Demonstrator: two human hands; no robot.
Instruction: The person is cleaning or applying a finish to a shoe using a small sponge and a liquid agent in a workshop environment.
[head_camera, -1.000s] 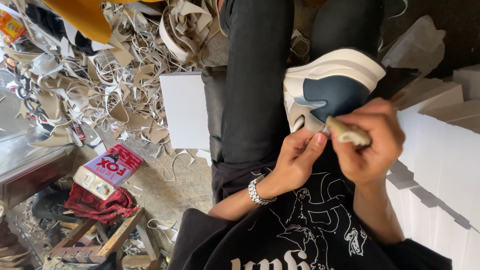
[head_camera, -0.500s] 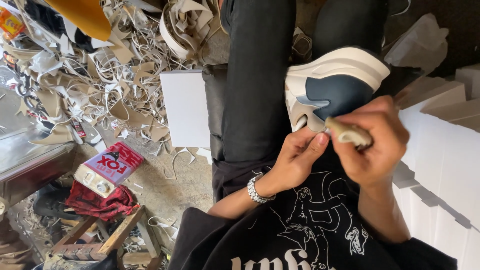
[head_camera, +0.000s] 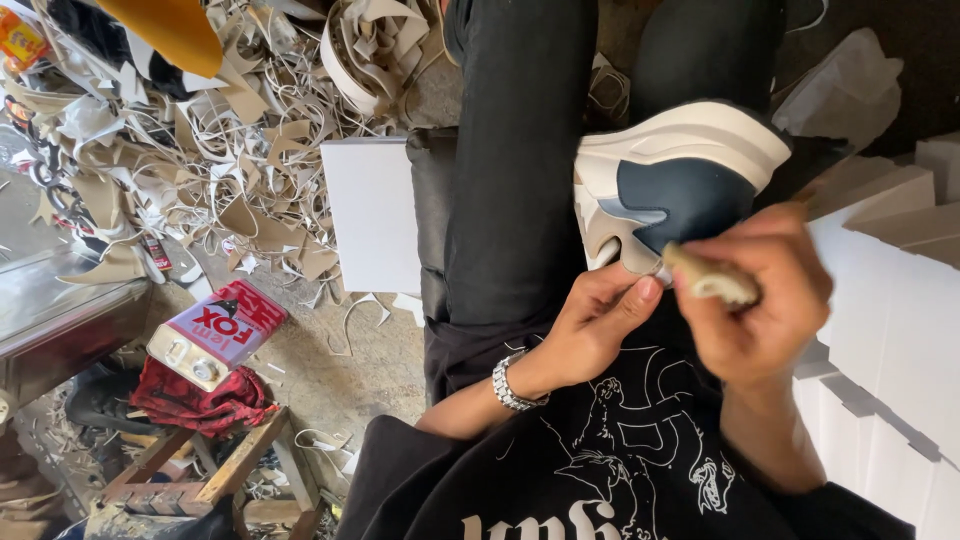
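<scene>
A sneaker (head_camera: 670, 180) with a thick cream sole and a dark blue side panel rests on my lap, over my black trousers. My left hand (head_camera: 590, 325), with a metal bracelet at the wrist, grips the shoe's lower edge from below. My right hand (head_camera: 760, 295) is closed around a small tan tool (head_camera: 712, 282), whose tip touches the shoe's edge next to my left thumb. The right hand looks blurred.
A heap of beige and white leather scraps (head_camera: 230, 150) covers the floor at the left. A white board (head_camera: 370, 215) lies beside my leg. A red and white tin can (head_camera: 215, 330) sits on red cloth over a wooden stool (head_camera: 200, 470). White boxes (head_camera: 890, 300) stack at the right.
My right hand has shifted slightly along the shoe's edge with the tool. The left hand keeps the same grip on the shoe.
</scene>
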